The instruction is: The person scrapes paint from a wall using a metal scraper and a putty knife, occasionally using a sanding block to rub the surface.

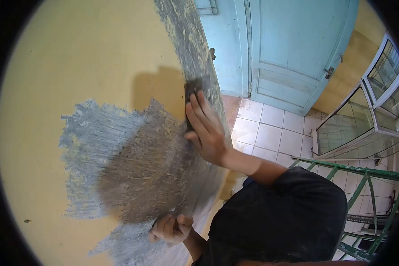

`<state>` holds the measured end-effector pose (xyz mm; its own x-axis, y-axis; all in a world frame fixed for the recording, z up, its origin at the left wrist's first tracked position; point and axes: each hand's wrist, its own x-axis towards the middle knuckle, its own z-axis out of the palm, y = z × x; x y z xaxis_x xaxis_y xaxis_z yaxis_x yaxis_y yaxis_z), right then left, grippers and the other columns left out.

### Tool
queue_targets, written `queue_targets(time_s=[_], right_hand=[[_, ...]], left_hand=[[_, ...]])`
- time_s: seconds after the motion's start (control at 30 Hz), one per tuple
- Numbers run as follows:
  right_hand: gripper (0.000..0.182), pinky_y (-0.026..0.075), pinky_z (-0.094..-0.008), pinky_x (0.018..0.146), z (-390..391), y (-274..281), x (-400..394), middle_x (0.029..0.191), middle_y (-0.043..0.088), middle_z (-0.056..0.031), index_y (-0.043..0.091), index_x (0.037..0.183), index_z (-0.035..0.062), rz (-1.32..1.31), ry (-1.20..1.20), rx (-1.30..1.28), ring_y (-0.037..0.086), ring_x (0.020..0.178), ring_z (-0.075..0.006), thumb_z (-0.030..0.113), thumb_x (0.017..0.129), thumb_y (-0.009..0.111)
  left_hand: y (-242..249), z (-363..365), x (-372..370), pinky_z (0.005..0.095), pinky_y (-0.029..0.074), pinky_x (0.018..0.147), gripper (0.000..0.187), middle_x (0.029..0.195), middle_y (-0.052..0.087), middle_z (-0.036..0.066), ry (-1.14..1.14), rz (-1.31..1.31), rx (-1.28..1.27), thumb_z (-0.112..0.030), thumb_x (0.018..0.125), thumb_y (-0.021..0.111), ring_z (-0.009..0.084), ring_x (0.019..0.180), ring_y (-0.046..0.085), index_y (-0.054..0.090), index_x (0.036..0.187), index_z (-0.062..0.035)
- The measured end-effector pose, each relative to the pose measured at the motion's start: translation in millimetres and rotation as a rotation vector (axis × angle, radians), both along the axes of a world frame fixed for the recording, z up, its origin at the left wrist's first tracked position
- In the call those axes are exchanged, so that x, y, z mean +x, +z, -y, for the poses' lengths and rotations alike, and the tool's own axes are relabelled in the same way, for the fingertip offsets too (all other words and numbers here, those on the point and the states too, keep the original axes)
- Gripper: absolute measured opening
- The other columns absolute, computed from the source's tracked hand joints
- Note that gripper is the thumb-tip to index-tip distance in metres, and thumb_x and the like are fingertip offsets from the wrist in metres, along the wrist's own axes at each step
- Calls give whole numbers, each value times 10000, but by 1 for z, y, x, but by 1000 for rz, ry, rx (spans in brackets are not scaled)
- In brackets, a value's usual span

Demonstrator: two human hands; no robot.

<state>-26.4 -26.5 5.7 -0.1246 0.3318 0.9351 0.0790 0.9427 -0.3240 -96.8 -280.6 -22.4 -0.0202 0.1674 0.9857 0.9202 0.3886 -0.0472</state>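
My right hand (206, 128) lies over a dark rectangular sanding block (197, 84). Its fingers are stretched along the block and press it against the wall near the corner edge. Lower in the view, my left hand (172, 228) is curled into a fist close to the wall; its inner side is hidden, so I cannot make out whether anything is in it. Between the hands spreads a rough patch of grey filler (106, 155) with streaks of yellow showing through. A grey rough strip (181, 31) runs along the wall's edge.
The yellow wall (75, 53) fills the left. A light blue door (297, 48) stands beyond the corner, above white floor tiles (270, 122). Glass-paned window frames (348, 122) lean at the right, and a green metal ladder (365, 175) is close beside my body.
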Motion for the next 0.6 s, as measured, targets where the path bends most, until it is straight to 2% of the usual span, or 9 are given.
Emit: queue_targets(time_s=[0.13, 0.2, 0.27, 0.4, 0.47, 0.6], right_hand=[[683, 344, -581, 1177, 0, -7, 3, 1586, 446, -215, 490, 1497, -41, 81, -53, 9, 367, 1491, -463, 312, 940, 668], [674, 335, -587, 1180, -22, 11, 0, 1586, 445, -218, 479, 1505, -38, 81, -85, 59, 362, 1492, -469, 308, 954, 652], [664, 328, -592, 1184, -39, 36, -5, 1573, 459, -222, 462, 1510, -44, -42, -118, 107, 347, 1498, -474, 277, 957, 645], [625, 322, -598, 1189, -20, 17, -12, 1585, 449, -218, 461, 1506, -37, -78, -52, 2, 341, 1497, -484, 234, 969, 633], [579, 317, -588, 1192, 6, -9, -5, 1605, 420, -223, 477, 1492, -41, 30, -10, -60, 338, 1500, -484, 219, 992, 608], [586, 309, -591, 1192, -8, 2, 0, 1609, 406, -236, 475, 1495, -43, 110, -127, 26, 335, 1502, -484, 229, 993, 609]], left_hand=[[6, -1, 3, 372, 274, 843, 267, 803, 550, -34, 18, -20, -55, -387, 1049, 581, 140, 712, 499, 492, 995, -140], [7, -2, 2, 372, 278, 838, 269, 794, 554, -37, 25, -47, -54, -394, 1053, 571, 135, 698, 500, 491, 1001, -143], [6, -1, 2, 372, 281, 834, 267, 787, 552, -38, 19, -42, -62, -391, 1055, 565, 135, 692, 498, 489, 1003, -140], [-1, 0, 0, 376, 287, 820, 269, 776, 548, -40, -16, -23, -46, -388, 1061, 540, 134, 661, 483, 483, 1011, -129], [1, 0, 1, 377, 289, 816, 271, 771, 549, -37, -9, -31, -47, -387, 1062, 536, 137, 652, 480, 482, 1010, -127], [5, -1, 1, 375, 301, 806, 278, 751, 557, -25, 16, -64, -52, -387, 1059, 539, 150, 630, 478, 486, 1008, -120]])
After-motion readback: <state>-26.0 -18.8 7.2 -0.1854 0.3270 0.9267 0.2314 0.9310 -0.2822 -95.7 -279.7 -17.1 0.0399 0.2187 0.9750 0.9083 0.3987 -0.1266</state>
